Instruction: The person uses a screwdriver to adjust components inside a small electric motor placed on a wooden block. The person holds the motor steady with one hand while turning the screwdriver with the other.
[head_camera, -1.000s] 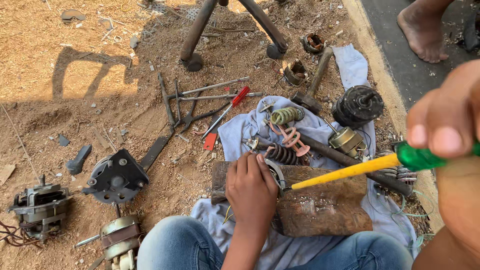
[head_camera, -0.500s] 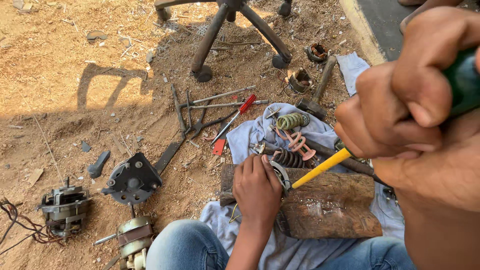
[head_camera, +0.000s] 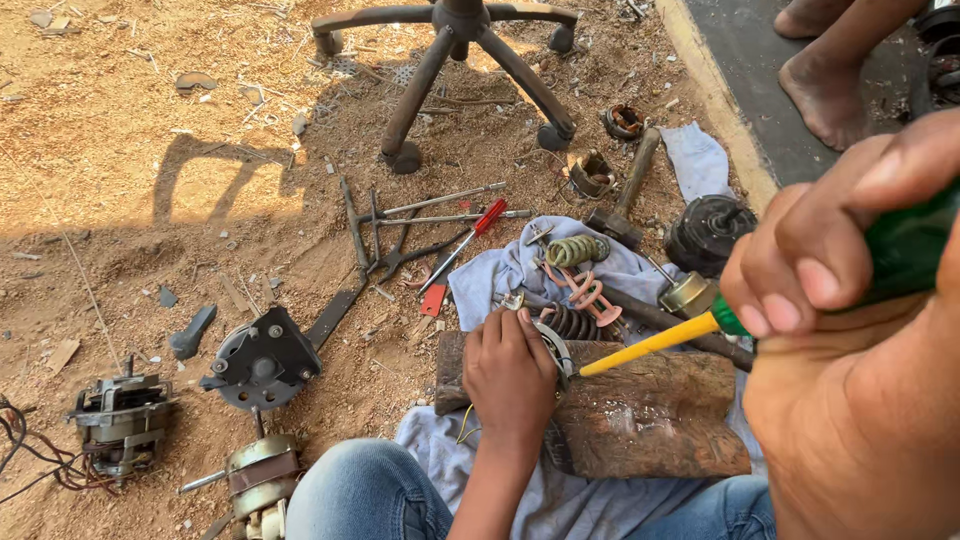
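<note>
My left hand (head_camera: 510, 375) presses a round metal motor part (head_camera: 553, 350) onto the wooden block (head_camera: 650, 415); my right hand (head_camera: 850, 330), fist closed, grips the green-handled screwdriver (head_camera: 655, 343), its yellow shaft tip meeting that part; grey cloth (head_camera: 500, 280) lies beneath.

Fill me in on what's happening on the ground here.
A person sits on sandy ground with a wooden block on a grey cloth. The left hand holds a round metal part on the block. The right hand grips a screwdriver with a green handle and yellow shaft, its tip at that part. Motor pieces, a hammer and other tools lie around. Someone's bare feet stand nearby.
</note>
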